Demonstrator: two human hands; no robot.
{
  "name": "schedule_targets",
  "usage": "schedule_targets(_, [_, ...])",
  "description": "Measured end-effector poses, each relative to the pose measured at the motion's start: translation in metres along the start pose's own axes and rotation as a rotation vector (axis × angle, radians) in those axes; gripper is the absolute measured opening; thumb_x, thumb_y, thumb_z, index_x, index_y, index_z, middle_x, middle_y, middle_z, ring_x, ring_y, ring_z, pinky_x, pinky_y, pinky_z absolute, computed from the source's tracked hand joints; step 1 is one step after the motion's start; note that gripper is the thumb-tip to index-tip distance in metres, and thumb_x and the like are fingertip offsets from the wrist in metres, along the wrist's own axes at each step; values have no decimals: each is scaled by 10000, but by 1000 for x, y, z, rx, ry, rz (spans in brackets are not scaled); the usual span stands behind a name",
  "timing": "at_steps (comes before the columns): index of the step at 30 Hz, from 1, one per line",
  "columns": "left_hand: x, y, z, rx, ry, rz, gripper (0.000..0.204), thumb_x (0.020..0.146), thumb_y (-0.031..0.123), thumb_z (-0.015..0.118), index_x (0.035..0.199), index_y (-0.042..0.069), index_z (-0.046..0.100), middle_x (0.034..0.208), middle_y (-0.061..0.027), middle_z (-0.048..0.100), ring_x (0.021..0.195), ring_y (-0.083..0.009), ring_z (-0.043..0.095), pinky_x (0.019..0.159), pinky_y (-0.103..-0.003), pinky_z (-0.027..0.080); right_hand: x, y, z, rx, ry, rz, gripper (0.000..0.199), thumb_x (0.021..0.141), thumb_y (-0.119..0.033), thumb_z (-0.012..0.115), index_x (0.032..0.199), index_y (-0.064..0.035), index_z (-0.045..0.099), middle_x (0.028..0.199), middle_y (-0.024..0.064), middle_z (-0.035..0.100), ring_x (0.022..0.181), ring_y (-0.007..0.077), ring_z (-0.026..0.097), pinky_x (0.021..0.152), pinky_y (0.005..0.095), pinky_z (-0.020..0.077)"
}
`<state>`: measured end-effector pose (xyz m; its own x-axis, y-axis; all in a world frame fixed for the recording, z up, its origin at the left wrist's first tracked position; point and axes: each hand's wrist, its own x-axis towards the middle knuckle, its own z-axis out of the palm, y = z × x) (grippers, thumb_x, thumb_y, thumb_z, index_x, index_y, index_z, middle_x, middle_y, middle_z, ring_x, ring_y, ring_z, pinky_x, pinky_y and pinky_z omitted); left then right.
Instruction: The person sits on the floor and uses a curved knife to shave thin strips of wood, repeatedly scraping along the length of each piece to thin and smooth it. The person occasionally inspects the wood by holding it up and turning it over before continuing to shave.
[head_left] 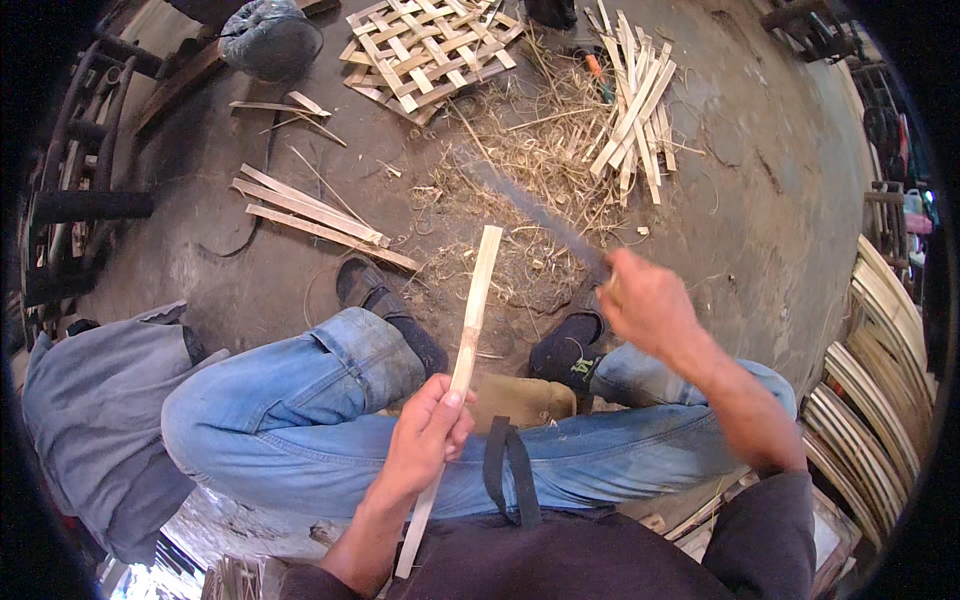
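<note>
My left hand (430, 428) is closed around a pale bamboo strip (478, 295). The strip stands between my knees, its lower end against my lap and its upper end pointing away from me. A joint ring crosses it above my thumb. My right hand (648, 303), farther out to the right, grips a long knife (540, 212). The blade points away and to the left, smeared by motion and apart from the strip. Its handle is mostly hidden inside my fist.
Several cut strips (310, 210) lie left of my feet. A woven lattice (435, 45), curly shavings (530, 180) and a strip pile (635, 100) are ahead. A grey cloth (110, 420) is at my left, bent strip bundles (870, 410) at my right. A wooden block (525, 398) sits between my legs.
</note>
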<state>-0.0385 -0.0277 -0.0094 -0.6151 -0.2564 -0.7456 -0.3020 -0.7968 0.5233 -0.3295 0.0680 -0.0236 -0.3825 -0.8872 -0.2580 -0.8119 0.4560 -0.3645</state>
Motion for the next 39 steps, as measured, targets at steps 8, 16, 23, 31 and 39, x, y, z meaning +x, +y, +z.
schedule_targets(8, [13,-14,-5,-73,47,52,303,1027,291,483,1162,32,560,715,20,540,566,-35,457,491,-211,378,-48,-155,-56,-304,-111,-448,199,785,-178,618,959,-83,601,740,23,562,619,168,611,533,328,507])
schedule_targets(16, [-1,-2,-7,66,48,74,308,1033,262,443,1163,18,579,730,-3,574,592,-50,469,507,-219,377,6,-79,7,-135,-45,-283,178,794,-154,637,907,-65,532,773,98,595,704,293,657,593,411,541])
schedule_targets(23, [3,-18,-9,280,89,180,273,1036,256,433,1133,31,554,709,24,489,533,-23,348,457,-191,291,-31,-63,15,-243,-107,-349,129,827,-129,596,911,-64,523,765,100,601,682,278,668,560,413,548])
schedule_targets(31, [-2,-14,-10,176,64,116,250,1039,249,427,1095,45,559,695,31,470,532,-22,347,458,-190,296,-14,-46,14,-81,-67,-176,128,846,-126,590,893,-46,502,762,158,603,667,365,650,558,466,543])
schedule_targets(39, [-4,-4,-3,170,91,137,267,1024,210,438,1171,25,561,762,-9,543,511,-44,443,452,-197,355,17,-35,1,-51,71,-101,194,834,-177,648,925,-41,542,808,177,638,706,389,652,604,475,539])
